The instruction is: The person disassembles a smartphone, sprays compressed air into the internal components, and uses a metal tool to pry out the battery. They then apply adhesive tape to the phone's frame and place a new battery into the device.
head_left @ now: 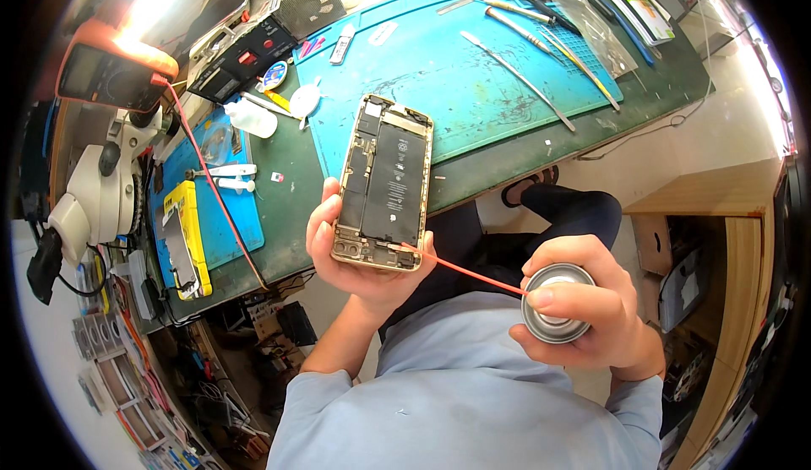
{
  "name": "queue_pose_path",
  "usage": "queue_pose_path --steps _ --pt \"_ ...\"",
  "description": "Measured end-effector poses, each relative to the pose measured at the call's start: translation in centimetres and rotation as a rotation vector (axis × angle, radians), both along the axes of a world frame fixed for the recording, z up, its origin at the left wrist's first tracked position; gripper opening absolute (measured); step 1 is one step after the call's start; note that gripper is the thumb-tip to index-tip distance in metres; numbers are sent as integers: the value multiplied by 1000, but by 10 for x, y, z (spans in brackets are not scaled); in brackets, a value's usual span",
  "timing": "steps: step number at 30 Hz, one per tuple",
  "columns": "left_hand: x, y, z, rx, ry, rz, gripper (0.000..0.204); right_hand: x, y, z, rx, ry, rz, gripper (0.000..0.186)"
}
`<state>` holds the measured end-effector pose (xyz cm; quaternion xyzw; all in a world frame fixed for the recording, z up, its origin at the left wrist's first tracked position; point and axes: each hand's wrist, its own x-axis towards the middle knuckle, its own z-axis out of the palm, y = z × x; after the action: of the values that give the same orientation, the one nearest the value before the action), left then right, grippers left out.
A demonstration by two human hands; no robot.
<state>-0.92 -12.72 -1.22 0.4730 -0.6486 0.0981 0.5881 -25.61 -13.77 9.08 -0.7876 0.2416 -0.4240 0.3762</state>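
Observation:
An opened smartphone [393, 179] with its black battery and inner parts bare is held up in my left hand [372, 276], fingers and thumb around its lower end. My right hand [596, 305] grips a spray can [556, 325], seen from its silver top, with the thumb on the nozzle. From the nozzle a thin red straw [477, 277] runs left to the phone's lower edge. Its tip lies by the small parts below the battery, close to my left thumb; whether it touches them I cannot tell.
A blue repair mat [405, 65] covers much of the green bench, with tweezers [591, 69], a metal spudger [519, 81] and a soldering iron [519, 35]. At left stand an orange multimeter [110, 69], a white microscope [101, 191] and a white bottle [251, 119].

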Motion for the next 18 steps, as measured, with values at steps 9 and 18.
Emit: queue_pose_path --steps 9,18 --pt "0 0 -2 -2 18 -21 103 -3 1 -2 -4 -5 -17 55" --pt "-1 0 -2 -4 19 -38 105 -3 1 -3 -3 -1 -6 56"
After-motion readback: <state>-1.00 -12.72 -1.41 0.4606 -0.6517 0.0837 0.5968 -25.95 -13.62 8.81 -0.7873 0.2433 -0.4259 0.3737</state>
